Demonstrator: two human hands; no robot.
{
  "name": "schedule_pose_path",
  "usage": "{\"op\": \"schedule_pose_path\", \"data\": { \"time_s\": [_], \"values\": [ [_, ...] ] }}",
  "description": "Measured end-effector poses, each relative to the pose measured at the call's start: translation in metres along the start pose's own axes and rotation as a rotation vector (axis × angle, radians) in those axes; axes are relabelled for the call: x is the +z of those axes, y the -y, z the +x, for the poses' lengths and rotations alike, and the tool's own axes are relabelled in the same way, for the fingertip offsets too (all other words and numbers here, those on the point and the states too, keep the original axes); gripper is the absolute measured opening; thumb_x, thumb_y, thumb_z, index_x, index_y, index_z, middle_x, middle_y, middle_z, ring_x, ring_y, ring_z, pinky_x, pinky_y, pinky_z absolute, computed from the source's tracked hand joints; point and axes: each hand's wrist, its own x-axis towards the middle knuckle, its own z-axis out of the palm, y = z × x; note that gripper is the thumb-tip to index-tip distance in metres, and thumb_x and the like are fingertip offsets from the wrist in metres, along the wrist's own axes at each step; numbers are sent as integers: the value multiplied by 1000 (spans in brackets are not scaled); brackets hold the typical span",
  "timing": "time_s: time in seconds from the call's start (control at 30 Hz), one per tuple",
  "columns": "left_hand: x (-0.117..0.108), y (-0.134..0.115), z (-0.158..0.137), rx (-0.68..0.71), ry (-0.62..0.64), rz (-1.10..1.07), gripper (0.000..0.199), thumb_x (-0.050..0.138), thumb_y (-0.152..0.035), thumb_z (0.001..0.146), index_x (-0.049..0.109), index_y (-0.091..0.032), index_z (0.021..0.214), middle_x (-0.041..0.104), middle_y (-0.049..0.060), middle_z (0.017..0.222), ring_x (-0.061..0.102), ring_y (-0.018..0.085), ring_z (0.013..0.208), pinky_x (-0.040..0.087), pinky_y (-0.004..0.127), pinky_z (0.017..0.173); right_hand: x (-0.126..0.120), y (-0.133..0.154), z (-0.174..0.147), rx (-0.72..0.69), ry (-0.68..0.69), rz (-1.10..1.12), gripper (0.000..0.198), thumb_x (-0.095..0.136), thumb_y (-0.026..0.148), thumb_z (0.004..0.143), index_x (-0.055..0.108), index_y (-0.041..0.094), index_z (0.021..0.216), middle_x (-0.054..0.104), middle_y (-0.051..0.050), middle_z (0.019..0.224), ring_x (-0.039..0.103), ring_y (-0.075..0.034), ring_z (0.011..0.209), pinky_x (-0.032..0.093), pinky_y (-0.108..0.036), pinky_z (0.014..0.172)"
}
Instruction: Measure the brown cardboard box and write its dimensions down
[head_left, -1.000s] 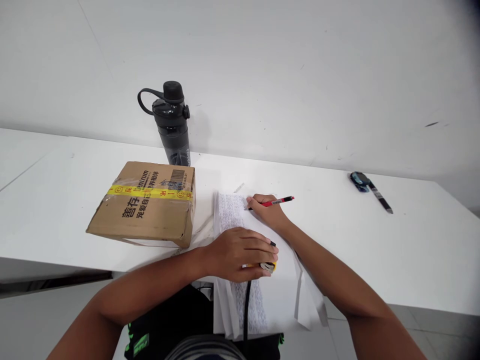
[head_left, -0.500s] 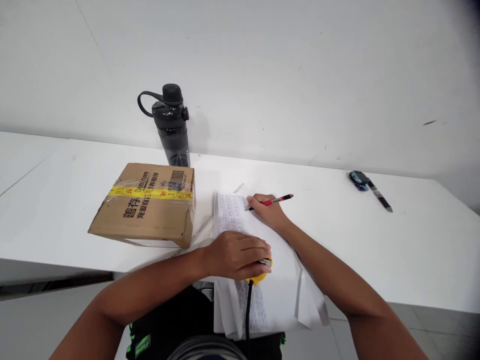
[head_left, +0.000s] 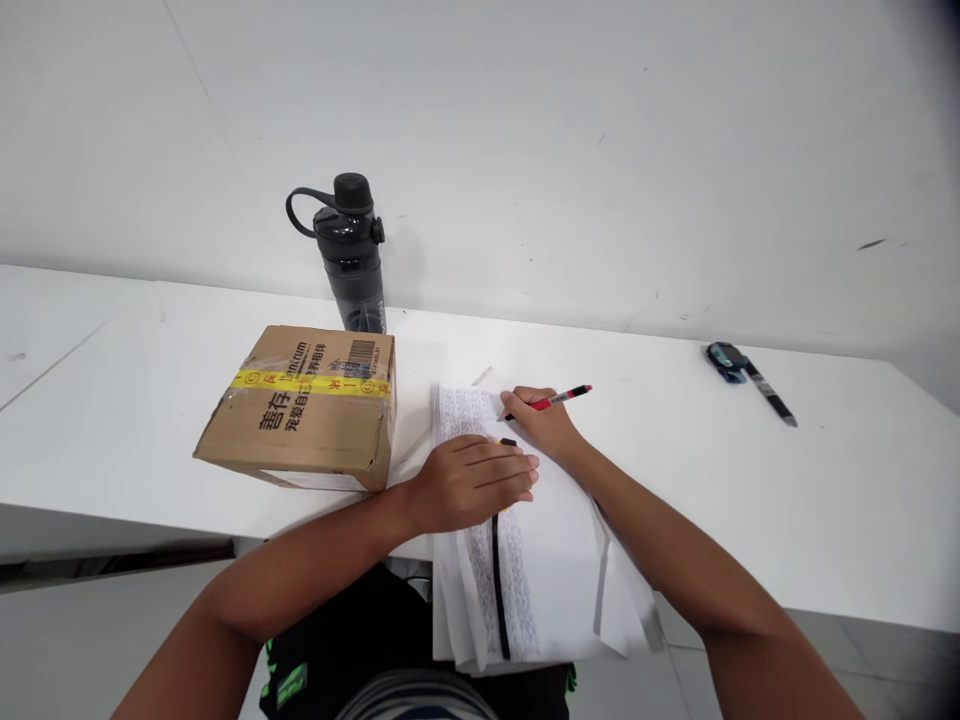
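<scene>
A white cloth (head_left: 559,560) with a lace strip (head_left: 459,410) lies over the table's near edge. My left hand (head_left: 472,482) rests palm down on it and covers a small tape measure, of which only a dark corner (head_left: 508,441) peeks out. A black tape (head_left: 498,590) runs from under that hand toward my body. My right hand (head_left: 546,422) sits at the cloth's far end, holding a red pen (head_left: 561,398) with its tip on the cloth near the lace.
A taped cardboard box (head_left: 307,405) stands left of the cloth, touching its edge. Behind it a black water bottle (head_left: 351,255) stands by the wall. A dark watch-like object with a strap (head_left: 742,368) lies at the far right of the white table (head_left: 787,500).
My left hand has slid the tape measure away from me along the cloth, toward the pen. More black tape now shows behind it. My right hand has stayed put.
</scene>
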Motion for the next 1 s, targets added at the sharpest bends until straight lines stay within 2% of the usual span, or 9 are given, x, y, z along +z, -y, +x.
{"op": "schedule_pose_path", "data": {
  "time_s": [0.13,0.3,0.43,0.5,0.57,0.63,0.77,0.9,1.0],
  "values": [
    [0,2,2,-87,-16,-33,14,62,-22,89,66,-20,103,76,0,103,71,13,98,56,27,87,0,-1,0,-9,-16,-30,37,51,42,84,58,20,55,61,-1,57,51,-15,55,40,-29,55],
    [0,-4,3,-143,-59,-115,9,63,-25,89,69,-19,90,78,0,96,73,10,89,56,22,86,1,1,-4,-81,-2,-72,40,50,47,87,62,19,61,63,-2,59,56,-17,60,44,-30,60],
    [2,-10,0,-154,73,-74,24,54,-35,94,70,-19,103,77,0,102,71,10,98,53,21,97,2,-4,-8,-212,-186,-115,35,55,51,84,67,17,88,64,-8,86,59,-22,79,46,-35,73],
    [4,-13,-3,-136,194,-54,29,48,-36,97,69,-20,109,75,-1,108,68,9,106,49,19,103,1,-12,-7,-296,-305,-252,36,53,49,84,66,17,97,59,-10,97,58,-21,76,47,-34,66],
    [6,-14,-6,-112,283,-36,30,47,-36,98,68,-21,111,74,-2,110,66,8,111,45,18,106,-1,-21,-5,-294,-341,-391,32,49,42,87,66,19,101,55,-10,103,57,-18,70,47,-32,58],
    [8,-16,-9,-105,306,-13,28,48,-36,98,69,-22,110,74,-2,109,65,8,112,43,18,107,-6,-29,-1,-261,-361,-507,27,48,33,87,66,19,102,54,-10,107,59,-20,74,48,-33,59],
    [5,-22,-6,-79,270,-15,23,49,-29,97,69,-20,104,75,-2,107,66,9,110,43,21,110,-16,-43,9,-279,-478,-693,24,50,22,81,71,17,93,55,-16,121,57,-33,105,50,-46,79],
    [-7,-24,-2,-118,205,-12,23,49,-27,96,65,-15,106,72,9,112,63,16,115,47,26,107,-18,-51,18,-409,-356,-747,29,47,13,79,74,17,87,53,-15,135,48,-34,125,46,-46,96],
    [-17,-22,-2,-196,242,-41,31,53,-35,94,60,-15,116,66,14,122,60,20,120,49,29,104,-14,-52,22,-446,-336,-771,39,45,7,75,74,17,99,51,-13,141,47,-31,129,45,-44,99]
  ]
}}
